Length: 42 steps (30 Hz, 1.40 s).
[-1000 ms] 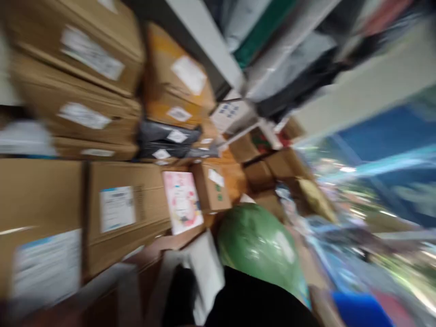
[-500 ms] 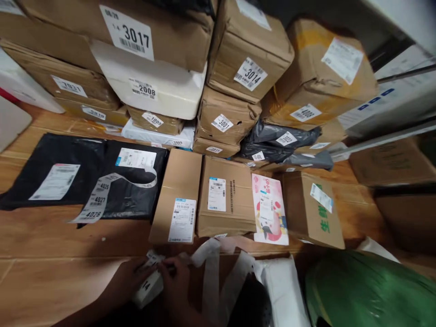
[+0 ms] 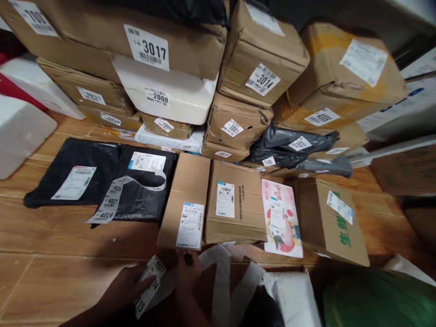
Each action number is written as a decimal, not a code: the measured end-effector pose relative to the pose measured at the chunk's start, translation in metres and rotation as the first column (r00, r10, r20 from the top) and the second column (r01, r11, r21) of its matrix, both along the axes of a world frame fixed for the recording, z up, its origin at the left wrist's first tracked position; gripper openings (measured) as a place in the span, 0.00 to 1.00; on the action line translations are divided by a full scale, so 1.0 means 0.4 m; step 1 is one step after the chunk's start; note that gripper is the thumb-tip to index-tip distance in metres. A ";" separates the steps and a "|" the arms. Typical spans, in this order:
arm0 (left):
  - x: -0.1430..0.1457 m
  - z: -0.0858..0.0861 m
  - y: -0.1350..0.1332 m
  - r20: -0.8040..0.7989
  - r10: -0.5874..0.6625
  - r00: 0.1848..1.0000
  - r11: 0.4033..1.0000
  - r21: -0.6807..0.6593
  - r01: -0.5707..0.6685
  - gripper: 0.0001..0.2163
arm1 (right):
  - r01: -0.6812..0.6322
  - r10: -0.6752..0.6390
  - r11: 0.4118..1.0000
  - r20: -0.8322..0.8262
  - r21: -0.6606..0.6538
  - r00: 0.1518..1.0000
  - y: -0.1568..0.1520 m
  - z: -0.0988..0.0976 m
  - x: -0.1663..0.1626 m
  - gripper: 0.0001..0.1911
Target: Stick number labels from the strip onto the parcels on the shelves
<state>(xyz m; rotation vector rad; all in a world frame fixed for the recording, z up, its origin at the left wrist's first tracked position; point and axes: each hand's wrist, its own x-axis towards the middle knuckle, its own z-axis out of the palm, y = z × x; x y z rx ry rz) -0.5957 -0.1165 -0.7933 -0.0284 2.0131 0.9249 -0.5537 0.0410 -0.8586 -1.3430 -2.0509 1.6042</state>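
My left hand (image 3: pixel 124 288) grips a strip of white number stickers (image 3: pixel 148 284) low in the view, thumb pressed on it. My right hand (image 3: pixel 187 272) pinches the strip's backing paper (image 3: pixel 221 277) just beside it, fingers closed. Both hands hover over the wooden floor (image 3: pixel 57 272) in front of a narrow cardboard box (image 3: pixel 185 202) with a shipping label. A second sticker strip (image 3: pixel 112 200) marked 4026 to 4028 lies on a black poly bag (image 3: pixel 102 177).
Stacked labelled cartons (image 3: pixel 170 41) fill the back. On the floor lie a flat brown box (image 3: pixel 235 204), a pink parcel (image 3: pixel 281 220), a box with green print (image 3: pixel 332 220), a white bag (image 3: pixel 293 297), a green bag (image 3: pixel 378 297) and white foam boxes (image 3: pixel 20 131).
The view swung from a blurred sideways look to the parcels on the floor. In the last half second my hands pulled slightly apart along the sticker strip and the view shifted a little left.
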 end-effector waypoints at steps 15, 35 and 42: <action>-0.027 0.005 -0.003 -0.224 0.417 0.881 0.906 0.174 -0.385 0.21 | -0.409 0.384 0.908 -0.209 -0.092 0.899 -0.034 0.081 0.058 0.16; -0.015 0.108 -0.110 -0.133 0.855 0.501 0.518 0.263 -0.814 0.26 | -0.728 0.658 0.630 -0.314 -0.269 0.685 -0.222 0.191 -0.166 0.04; 0.069 0.068 -0.218 -0.265 0.745 0.613 0.635 -0.003 -0.773 0.22 | -0.742 0.666 0.587 -0.328 -0.323 0.670 -0.323 0.103 -0.102 0.06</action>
